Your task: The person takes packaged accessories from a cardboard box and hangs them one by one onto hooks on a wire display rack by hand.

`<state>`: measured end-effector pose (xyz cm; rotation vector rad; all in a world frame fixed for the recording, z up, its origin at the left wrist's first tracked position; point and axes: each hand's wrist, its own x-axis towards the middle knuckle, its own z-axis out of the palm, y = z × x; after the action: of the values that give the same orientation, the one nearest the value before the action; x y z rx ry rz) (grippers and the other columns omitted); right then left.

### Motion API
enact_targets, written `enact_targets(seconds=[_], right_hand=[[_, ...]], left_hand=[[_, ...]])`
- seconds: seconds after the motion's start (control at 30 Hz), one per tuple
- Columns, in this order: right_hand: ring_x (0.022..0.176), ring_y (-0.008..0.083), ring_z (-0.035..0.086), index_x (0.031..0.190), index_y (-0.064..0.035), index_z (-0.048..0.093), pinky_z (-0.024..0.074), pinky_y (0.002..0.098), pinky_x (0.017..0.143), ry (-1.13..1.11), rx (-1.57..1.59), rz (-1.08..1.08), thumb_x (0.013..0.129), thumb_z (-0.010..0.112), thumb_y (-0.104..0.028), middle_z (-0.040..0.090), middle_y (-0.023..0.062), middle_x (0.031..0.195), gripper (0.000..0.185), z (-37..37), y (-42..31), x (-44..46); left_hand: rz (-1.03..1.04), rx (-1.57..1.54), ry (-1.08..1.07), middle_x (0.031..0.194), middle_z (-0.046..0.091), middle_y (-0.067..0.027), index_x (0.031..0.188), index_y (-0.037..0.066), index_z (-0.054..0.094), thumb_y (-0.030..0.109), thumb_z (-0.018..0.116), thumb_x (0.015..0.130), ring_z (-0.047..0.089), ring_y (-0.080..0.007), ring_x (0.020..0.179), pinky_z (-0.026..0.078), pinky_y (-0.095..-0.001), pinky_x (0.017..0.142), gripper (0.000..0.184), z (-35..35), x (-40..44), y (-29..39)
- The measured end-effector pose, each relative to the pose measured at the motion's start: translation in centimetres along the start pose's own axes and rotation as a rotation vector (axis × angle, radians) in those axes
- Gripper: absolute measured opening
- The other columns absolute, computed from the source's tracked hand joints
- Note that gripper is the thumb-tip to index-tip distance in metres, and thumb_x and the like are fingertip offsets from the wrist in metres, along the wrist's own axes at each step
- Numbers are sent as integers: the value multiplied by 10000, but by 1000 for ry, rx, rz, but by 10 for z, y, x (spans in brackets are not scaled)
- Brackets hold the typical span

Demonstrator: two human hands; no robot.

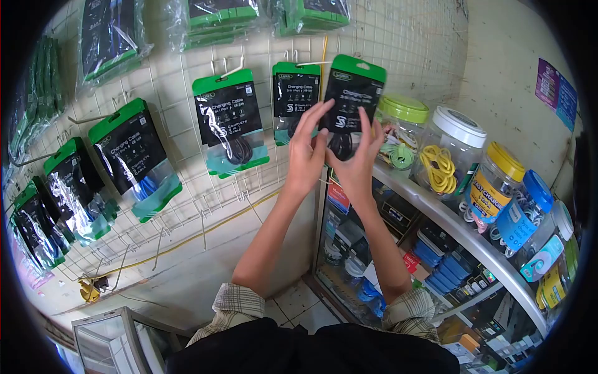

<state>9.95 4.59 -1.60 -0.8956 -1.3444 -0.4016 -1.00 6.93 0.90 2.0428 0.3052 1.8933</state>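
Note:
A charging cable packet (355, 93), black and green with a coiled dark cable in its clear lower part, is held up before the wire grid. My right hand (355, 165) grips it from below, fingers and thumb on its front. At its left edge, my left hand (305, 156) is closed with fingertips against it. Just behind my left hand hangs another charging cable packet (297, 90) on a hook. Farther left hangs a similar packet (225, 106) with a black coiled cable. A packet with a blue cable (132, 153) hangs beyond it.
More packets fill the white wire grid (205, 193) on the left and top. On the right, a glass display case (461, 218) carries several jars, including a yellow-lidded jar (495, 181) and a white-lidded jar (451, 149). A metal-framed glass cabinet (103, 324) stands lower left.

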Motion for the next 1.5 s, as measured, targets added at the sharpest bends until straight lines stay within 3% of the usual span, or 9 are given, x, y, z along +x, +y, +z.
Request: enact_targets(seconds=[0.1, 0.37, 0.57, 0.73, 0.97, 1.17, 1.3, 1.37, 1.5], right_hand=[[1193, 404, 368, 1406, -161, 305, 348, 446, 989, 56, 21, 19, 623, 811, -135, 157, 285, 1356, 932, -5, -4, 0], [1234, 469, 301, 1379, -153, 354, 289, 494, 1019, -60, -87, 3, 637, 805, -201, 257, 311, 1315, 870, 2, 16, 15], [1194, 493, 324, 1377, -188, 368, 318, 500, 990, -181, 2, 68, 688, 764, -209, 255, 308, 1321, 795, 48, 42, 22], [1161, 457, 352, 1392, -206, 362, 320, 484, 977, -175, -29, -46, 672, 793, -241, 297, 273, 1276, 840, 87, 63, 19], [1158, 428, 349, 1404, -217, 349, 304, 471, 988, -251, 26, 19, 684, 779, -170, 272, 283, 1315, 840, 88, 70, 3], [1223, 391, 360, 1372, -175, 393, 296, 440, 1022, -265, -37, -21, 748, 701, -61, 257, 240, 1353, 705, 9, 13, -34], [1192, 383, 413, 1242, -62, 491, 336, 434, 995, -425, 145, 5, 769, 639, 2, 364, 226, 1310, 500, -53, -57, -102], [1190, 383, 416, 1176, -29, 521, 355, 429, 980, -626, 295, 26, 781, 615, 12, 426, 215, 1270, 408, -76, -81, -164], [1115, 354, 471, 1100, -62, 565, 387, 415, 947, -1096, 630, 395, 812, 585, -3, 506, 177, 1140, 294, -106, -95, -356]], left_hand=[[-62, -89, -80, 1353, 426, -135, 1302, 12, 461, -74, 450, 857, 354, -247, 1306, 255, -360, 1089, 453, 2, 1, 12], [-12, -57, 76, 1307, 456, -184, 1295, 29, 465, -91, 464, 813, 452, -296, 1217, 340, -340, 1015, 497, 13, 5, -25], [-276, 11, 142, 1353, 372, -194, 1370, 29, 347, -1, 508, 845, 428, -309, 1207, 356, -343, 987, 550, 7, -4, -51], [-158, 358, 186, 1386, 313, -229, 1371, 9, 335, 176, 613, 784, 330, -363, 1270, 217, -432, 1037, 672, -5, -14, -96], [-182, 467, 171, 1418, 289, -220, 1374, 9, 328, 169, 596, 800, 306, -365, 1285, 192, -438, 1057, 653, -14, -26, -86], [-97, 274, 113, 1393, 358, -194, 1353, 19, 354, 83, 535, 857, 350, -341, 1274, 243, -410, 1065, 532, -24, -74, 11], [-326, 146, 40, 1317, 449, -164, 1251, 7, 467, 42, 508, 878, 394, -265, 1271, 293, -371, 1059, 376, -42, -158, 94], [-306, 326, 23, 1157, 565, -169, 1129, 21, 556, -36, 525, 816, 528, -337, 1090, 406, -393, 937, 320, -55, -213, 119], [-742, 455, 28, 1030, 610, -132, 1021, 39, 619, -74, 540, 786, 570, -323, 978, 456, -378, 847, 272, -84, -348, 172]])
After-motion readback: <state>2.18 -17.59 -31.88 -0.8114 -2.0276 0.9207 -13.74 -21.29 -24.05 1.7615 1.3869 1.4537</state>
